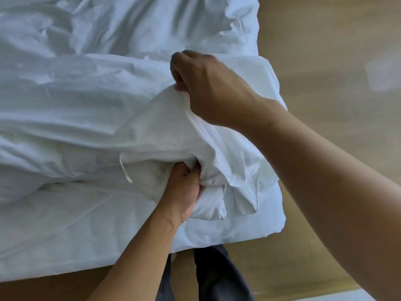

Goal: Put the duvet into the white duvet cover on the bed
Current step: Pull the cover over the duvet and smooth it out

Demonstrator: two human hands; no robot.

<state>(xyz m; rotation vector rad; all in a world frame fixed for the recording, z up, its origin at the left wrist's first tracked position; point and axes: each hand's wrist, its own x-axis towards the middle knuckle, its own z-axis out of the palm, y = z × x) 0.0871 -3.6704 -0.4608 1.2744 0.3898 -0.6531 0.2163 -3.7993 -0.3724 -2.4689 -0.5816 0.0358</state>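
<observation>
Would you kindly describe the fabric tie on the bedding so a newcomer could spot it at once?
On the bed, at its near right corner, the left hand grips bunched cloth. Just left of that hand hangs the tie: the only narrow loose strip among broad folds.

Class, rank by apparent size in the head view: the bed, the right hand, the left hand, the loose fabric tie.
1. bed, largest.
2. right hand and left hand: similar; left is partly hidden, so unranked.
3. fabric tie, smallest.
</observation>
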